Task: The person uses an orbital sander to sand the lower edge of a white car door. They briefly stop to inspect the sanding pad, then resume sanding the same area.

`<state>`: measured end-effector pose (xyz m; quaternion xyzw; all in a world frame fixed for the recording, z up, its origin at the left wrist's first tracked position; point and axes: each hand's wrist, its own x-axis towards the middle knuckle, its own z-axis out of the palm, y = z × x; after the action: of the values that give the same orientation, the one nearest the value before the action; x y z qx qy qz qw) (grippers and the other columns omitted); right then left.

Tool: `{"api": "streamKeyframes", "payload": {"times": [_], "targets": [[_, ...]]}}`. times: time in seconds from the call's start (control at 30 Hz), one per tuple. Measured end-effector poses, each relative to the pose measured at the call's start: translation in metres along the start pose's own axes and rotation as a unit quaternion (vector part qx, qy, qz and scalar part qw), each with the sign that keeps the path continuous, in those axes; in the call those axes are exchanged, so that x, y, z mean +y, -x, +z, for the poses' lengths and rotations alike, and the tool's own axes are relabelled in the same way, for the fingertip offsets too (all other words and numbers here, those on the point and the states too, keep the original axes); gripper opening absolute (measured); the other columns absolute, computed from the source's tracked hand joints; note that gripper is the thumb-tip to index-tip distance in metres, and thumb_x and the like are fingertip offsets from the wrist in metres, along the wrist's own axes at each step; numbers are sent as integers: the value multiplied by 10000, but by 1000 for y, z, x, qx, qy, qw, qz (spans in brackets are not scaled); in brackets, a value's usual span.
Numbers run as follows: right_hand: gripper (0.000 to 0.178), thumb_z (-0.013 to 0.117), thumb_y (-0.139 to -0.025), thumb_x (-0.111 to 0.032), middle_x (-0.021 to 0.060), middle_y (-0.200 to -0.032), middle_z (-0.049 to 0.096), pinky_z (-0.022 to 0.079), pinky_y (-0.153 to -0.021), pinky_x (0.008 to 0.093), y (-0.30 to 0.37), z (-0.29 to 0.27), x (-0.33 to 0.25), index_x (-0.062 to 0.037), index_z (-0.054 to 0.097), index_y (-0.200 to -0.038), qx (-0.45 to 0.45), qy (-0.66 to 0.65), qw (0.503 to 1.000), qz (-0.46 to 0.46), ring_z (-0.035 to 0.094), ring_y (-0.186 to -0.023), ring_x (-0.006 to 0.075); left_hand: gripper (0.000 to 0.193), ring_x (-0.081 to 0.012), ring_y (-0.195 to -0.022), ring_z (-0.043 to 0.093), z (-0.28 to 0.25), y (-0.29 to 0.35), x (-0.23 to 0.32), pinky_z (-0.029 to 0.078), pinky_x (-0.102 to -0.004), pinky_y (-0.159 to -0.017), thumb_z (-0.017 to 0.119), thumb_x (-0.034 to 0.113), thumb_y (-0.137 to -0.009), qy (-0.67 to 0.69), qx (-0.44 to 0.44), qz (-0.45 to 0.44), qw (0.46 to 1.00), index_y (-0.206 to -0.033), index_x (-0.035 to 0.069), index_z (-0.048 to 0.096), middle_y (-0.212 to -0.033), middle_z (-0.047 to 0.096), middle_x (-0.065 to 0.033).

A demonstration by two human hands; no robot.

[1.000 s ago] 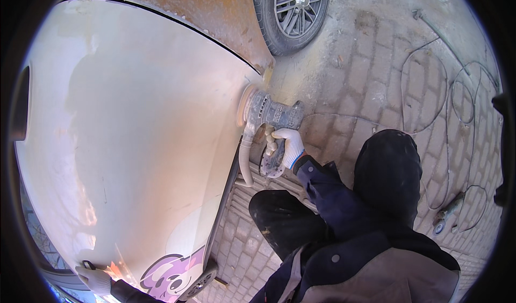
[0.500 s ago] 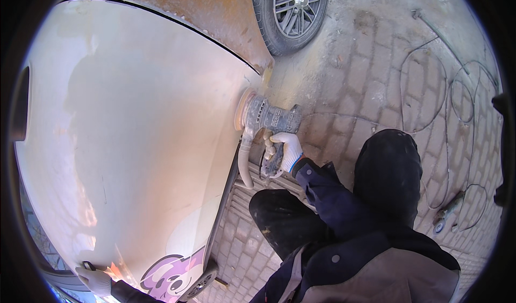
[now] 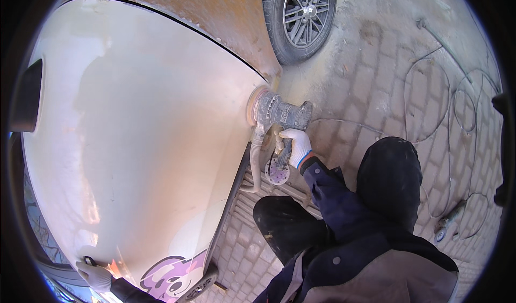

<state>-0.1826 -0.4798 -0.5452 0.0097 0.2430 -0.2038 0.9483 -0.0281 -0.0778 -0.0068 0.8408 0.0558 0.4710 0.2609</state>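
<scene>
My right hand [image 3: 297, 144], in a white knitted glove with a blue edge at the wrist, has its fingers clenched on the handle of a dusty grey sander [image 3: 287, 114], so the tool is firmly in my grasp. The sander's body lies just ahead of those fingers, and its round head, ahead and to their left, is up against the edge of a large pale car panel [image 3: 134, 142]. Just left of the same fingers hangs a ribbed hose [image 3: 256, 160], and close below them I get a pale round disc [image 3: 277, 174] with purple spots. The panel spreads away to their left, whitish with brownish patches. Well apart, my left hand [image 3: 98, 278], gloved as well, is at the panel's other edge, beside a small black piece [image 3: 89, 260]; I cannot tell whether its fingers grasp anything. To the right of those left fingers sits a purple cartoon decal [image 3: 171, 279]. Farther out, ahead of the right fingers, stands a car wheel [image 3: 306, 13], with a rusty brown panel [image 3: 215, 13] to its left, while away to their right a thin cable [image 3: 449, 142] loops over brick paving [image 3: 376, 83]
</scene>
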Motion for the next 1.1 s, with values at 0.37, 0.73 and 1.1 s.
{"api": "streamKeyframes", "payload": {"times": [0.37,0.73,1.1], "targets": [[166,656,-865,-72,97,-702,641,489,-529,361,6,15,-20,34,699,-985,-72,67,992,-78,587,-537,214,627,-182,-1120,720,2,-13,-21,552,-275,-928,477,550,-1039,12,29,12,999,-1349,34,655,-1233,753,-34],[160,653,-869,-74,103,-702,642,494,-528,369,5,10,-22,30,702,-980,-21,33,999,-32,585,-529,220,626,-196,-1156,703,-2,-4,-12,542,-298,-941,482,520,-1050,-2,20,6,1000,-1414,24,597,-1302,715,-82],[193,626,-884,-101,95,-717,628,493,-565,375,3,3,-24,41,685,-1001,43,71,997,-1,580,-558,209,643,-207,-1171,700,5,-10,-15,542,-297,-954,487,518,-1049,45,5,0,999,-1428,7,581,-1302,715,-91]]}}
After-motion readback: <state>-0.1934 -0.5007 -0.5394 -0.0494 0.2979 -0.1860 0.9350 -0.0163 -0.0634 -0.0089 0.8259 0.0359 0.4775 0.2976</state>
